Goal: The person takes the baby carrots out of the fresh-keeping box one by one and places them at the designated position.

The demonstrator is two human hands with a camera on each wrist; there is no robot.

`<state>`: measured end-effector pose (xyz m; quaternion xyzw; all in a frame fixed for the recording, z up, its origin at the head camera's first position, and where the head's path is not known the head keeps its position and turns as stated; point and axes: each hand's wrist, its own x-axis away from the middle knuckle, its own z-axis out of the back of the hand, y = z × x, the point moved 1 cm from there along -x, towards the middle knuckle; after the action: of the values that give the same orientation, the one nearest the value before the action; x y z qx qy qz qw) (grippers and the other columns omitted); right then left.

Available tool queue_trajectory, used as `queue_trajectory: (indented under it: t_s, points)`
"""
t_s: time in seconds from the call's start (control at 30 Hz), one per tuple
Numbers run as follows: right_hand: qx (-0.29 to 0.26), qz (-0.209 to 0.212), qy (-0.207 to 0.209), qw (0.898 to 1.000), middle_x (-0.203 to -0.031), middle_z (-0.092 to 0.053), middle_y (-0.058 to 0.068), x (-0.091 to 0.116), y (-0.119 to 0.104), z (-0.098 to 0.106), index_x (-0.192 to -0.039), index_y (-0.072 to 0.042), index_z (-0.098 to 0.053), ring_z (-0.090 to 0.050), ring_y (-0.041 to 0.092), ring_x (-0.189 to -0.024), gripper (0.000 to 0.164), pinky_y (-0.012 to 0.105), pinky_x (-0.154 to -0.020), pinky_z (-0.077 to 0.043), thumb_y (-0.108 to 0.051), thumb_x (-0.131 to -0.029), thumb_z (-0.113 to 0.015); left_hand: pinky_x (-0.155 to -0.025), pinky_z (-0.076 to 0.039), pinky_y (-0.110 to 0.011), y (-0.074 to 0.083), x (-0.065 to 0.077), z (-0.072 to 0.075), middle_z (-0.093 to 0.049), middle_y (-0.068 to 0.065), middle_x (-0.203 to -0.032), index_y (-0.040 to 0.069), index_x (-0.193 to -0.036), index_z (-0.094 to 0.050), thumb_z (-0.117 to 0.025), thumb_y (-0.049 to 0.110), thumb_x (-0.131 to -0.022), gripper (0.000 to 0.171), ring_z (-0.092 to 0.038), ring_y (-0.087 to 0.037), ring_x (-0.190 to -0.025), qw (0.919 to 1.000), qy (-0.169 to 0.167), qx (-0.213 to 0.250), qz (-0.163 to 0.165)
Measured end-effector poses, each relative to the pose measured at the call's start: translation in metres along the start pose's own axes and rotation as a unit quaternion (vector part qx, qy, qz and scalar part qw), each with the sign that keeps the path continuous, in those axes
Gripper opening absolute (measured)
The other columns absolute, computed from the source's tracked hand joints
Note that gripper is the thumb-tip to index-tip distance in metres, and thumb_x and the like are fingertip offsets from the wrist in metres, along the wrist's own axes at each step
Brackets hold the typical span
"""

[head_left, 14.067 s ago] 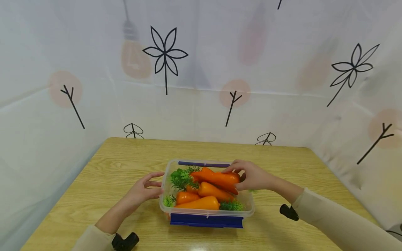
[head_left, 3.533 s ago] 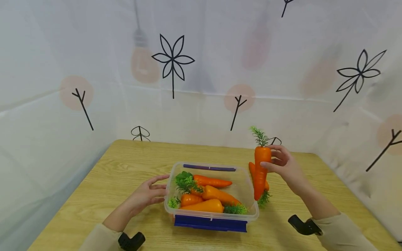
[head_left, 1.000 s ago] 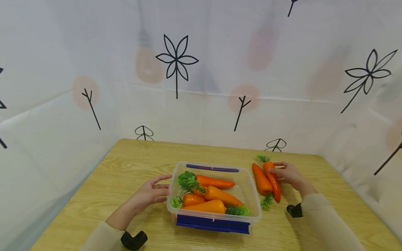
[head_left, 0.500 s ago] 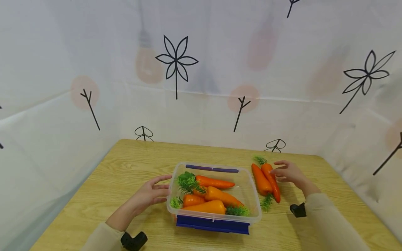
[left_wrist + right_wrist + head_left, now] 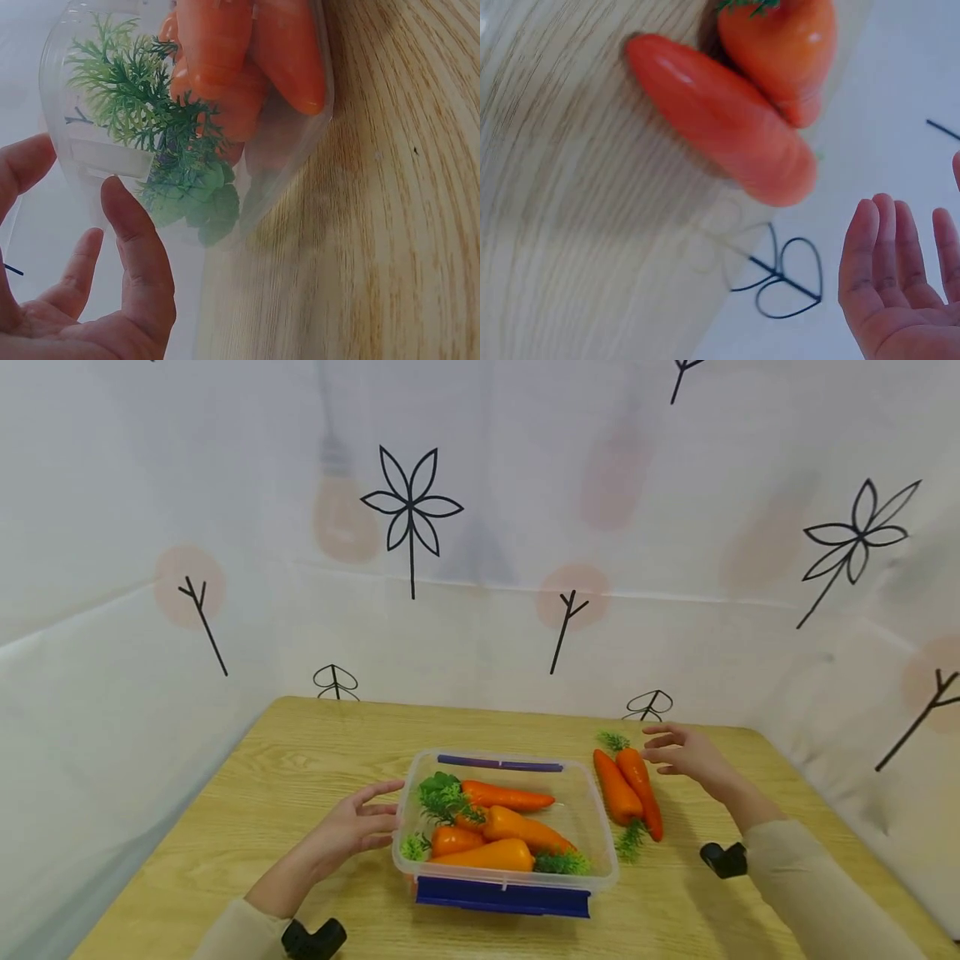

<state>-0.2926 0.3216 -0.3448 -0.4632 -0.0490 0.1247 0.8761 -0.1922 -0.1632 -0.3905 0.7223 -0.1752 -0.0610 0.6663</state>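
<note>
left hand (image 5: pixel 347 832): fingers wide, box (image 5: pixel 502 897) at tips | right hand (image 5: pixel 693 758): fingers loose, carrots (image 5: pixel 640 782) just beside | wood table (image 5: pixel 322 743) below, flower-print cloth (image 5: pixel 487 618) beyond

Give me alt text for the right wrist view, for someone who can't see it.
Two orange carrots lie side by side on a wooden table. At lower right, the right hand is apart, holding nothing; behind is white cloth with a black leaf drawing.
</note>
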Motion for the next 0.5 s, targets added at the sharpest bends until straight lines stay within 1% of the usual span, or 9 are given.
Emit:
queue_trajectory:
  t_s: [0.13,0.27,0.37,0.5]
  points:
    - [0.015,0.015,0.000,1.000,-0.118,-0.050,0.029,0.005,-0.016,-0.003,-0.133,0.007,-0.041,-0.056,0.039,-0.101,0.056,0.039,-0.079,-0.052,-0.022,-0.090,-0.063,-0.083,-0.050,-0.036,0.000,0.000,0.000,-0.053,-0.023,-0.123,0.003,-0.145,-0.029,-0.067,0.011,-0.087,0.069,-0.057,-0.031,-0.106,1.0000,-0.001,0.001,0.001]
    - [0.022,0.032,-0.006,0.999,-0.116,-0.052,0.028,0.011,-0.034,-0.008,-0.130,0.006,-0.044,-0.055,0.043,-0.102,0.054,0.039,-0.078,-0.052,-0.022,-0.089,-0.065,-0.082,-0.050,-0.035,0.001,0.001,0.000,-0.054,-0.021,-0.122,0.002,-0.145,-0.028,-0.066,0.011,-0.087,0.070,-0.057,-0.029,-0.104,1.0000,-0.004,0.003,0.002]
    - [0.023,0.041,-0.011,0.999,-0.116,-0.052,0.029,0.015,-0.046,-0.012,-0.130,0.004,-0.046,-0.057,0.039,-0.100,0.052,0.038,-0.077,-0.052,-0.021,-0.088,-0.066,-0.082,-0.050,-0.035,0.001,0.001,0.001,-0.054,-0.021,-0.121,0.002,-0.145,-0.027,-0.065,0.010,-0.088,0.069,-0.058,-0.029,-0.105,1.0000,-0.008,0.004,0.000]
    - [0.029,0.042,-0.020,0.998,-0.118,-0.053,0.025,0.019,-0.057,-0.018,-0.129,0.001,-0.048,-0.059,0.033,-0.099,0.050,0.037,-0.076,-0.052,-0.021,-0.088,-0.066,-0.083,-0.050,-0.036,0.001,0.001,0.000,-0.054,-0.021,-0.121,0.002,-0.145,-0.027,-0.065,0.008,-0.088,0.069,-0.057,-0.029,-0.105,0.9999,-0.011,0.004,-0.003]
